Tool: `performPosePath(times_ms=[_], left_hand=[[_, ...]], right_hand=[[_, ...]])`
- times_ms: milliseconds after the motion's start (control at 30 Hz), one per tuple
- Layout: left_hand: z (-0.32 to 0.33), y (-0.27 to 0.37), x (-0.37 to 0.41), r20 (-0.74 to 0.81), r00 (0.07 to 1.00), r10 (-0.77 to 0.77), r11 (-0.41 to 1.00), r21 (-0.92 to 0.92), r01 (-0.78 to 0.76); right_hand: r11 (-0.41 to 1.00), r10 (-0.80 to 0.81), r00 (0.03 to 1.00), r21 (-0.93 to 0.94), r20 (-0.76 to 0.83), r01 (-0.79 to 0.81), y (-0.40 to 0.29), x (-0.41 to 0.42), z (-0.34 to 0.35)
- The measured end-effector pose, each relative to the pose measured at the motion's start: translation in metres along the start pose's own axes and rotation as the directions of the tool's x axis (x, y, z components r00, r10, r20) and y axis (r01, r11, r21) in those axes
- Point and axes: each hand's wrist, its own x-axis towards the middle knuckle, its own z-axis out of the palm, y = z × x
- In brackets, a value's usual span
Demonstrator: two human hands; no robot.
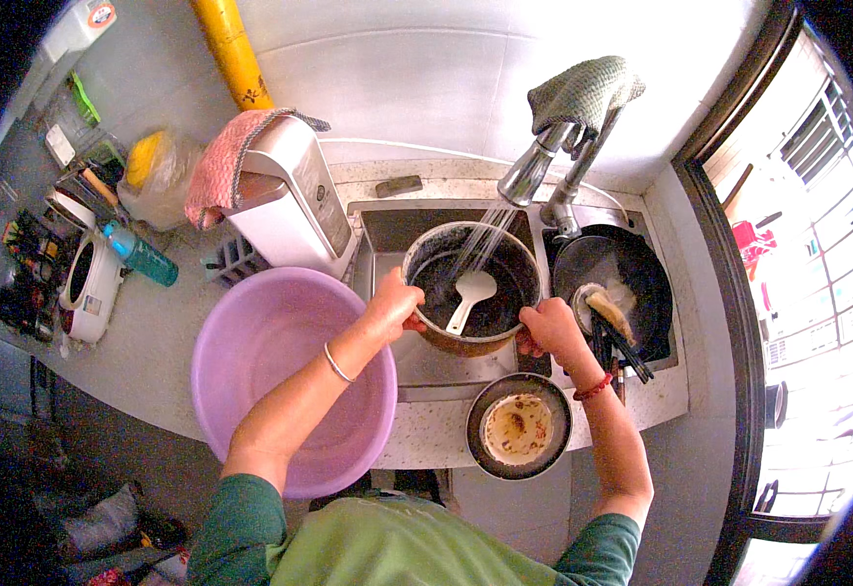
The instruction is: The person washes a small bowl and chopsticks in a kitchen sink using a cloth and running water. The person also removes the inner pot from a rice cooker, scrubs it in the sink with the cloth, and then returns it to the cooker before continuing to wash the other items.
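Over the metal sink [397, 366], both hands hold a round metal pot [463, 344] by its opposite sides. My left hand [395, 304] grips the rim at the left, and my right hand [552, 329] grips it at the right. Water sprays from the faucet head [529, 176] into the pot. Inside lies a white rice paddle [473, 289], its handle pointing towards me. A dark bowl [474, 439] with brownish residue stands on the counter's front edge, below my right hand. My fingertips under the pot's sides are partly hidden.
A large purple plastic basin [214, 388] stands at left, under my left forearm. On the right, a black wok [653, 271] holds a small bowl, chopsticks and a brush-like thing. Behind the basin are a white appliance [280, 227] with a pink cloth [214, 168] and a teal bottle [148, 260].
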Motion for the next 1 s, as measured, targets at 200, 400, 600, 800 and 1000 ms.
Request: performPosePath(times_ms=[200, 400, 600, 800, 1000], left_hand=[[-0.003, -0.001, 0.002, 0.021, 0.999, -0.049, 0.998, -0.042, 0.050], [-0.005, -0.007, 0.007, 0.034, 0.999, -0.006, 0.996, -0.090, 0.009], [-0.001, -0.016, 0.012, -0.052, 0.980, 0.194, 0.981, 0.019, -0.193], [-0.002, -0.023, 0.013, -0.133, 0.872, 0.472, 0.847, 0.345, -0.406], [-0.003, -0.023, 0.013, -0.149, 0.832, 0.534, 0.785, 0.453, -0.422]], right_hand=[[0.997, -0.032, 0.999, -0.075, -0.021, 0.030, -0.005, 0.000, -0.003], [0.990, -0.099, 0.994, -0.102, -0.043, 0.094, -0.008, -0.001, -0.002], [0.999, -0.041, 0.999, 0.015, -0.003, 0.041, 0.014, 0.017, 0.007], [0.980, -0.009, 0.998, 0.200, 0.057, -0.002, 0.025, 0.026, 0.019], [0.959, 0.010, 0.994, 0.279, 0.110, -0.040, 0.030, 0.032, 0.024]])
